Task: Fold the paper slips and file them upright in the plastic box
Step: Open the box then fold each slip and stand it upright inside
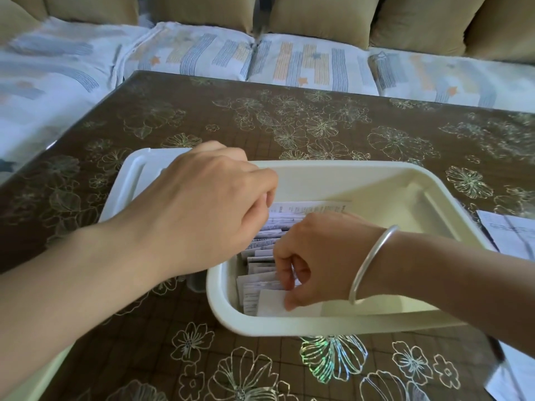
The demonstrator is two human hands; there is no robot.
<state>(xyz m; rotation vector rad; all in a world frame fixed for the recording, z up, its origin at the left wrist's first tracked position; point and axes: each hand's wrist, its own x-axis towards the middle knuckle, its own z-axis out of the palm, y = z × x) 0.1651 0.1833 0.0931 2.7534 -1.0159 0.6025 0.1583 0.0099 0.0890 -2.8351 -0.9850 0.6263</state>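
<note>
A cream plastic box [385, 178] stands on the table in front of me. Inside it, along the left side, several folded printed paper slips [262, 266] stand upright in a row. My left hand [202, 206] reaches over the box's left rim, fingers curled down onto the far slips. Wearing a silver bangle, my right hand [315, 256] is inside the box with fingers pinched on the nearest folded slip [272, 305] by the front wall. The slips under both hands are partly hidden.
A white lid [136, 175] lies left of the box, partly under my left hand. Loose paper sheets [512, 233] rest at the table's right edge, more at the lower right [503, 383]. The brown floral table [289, 123] meets a cushioned sofa [260, 59] behind.
</note>
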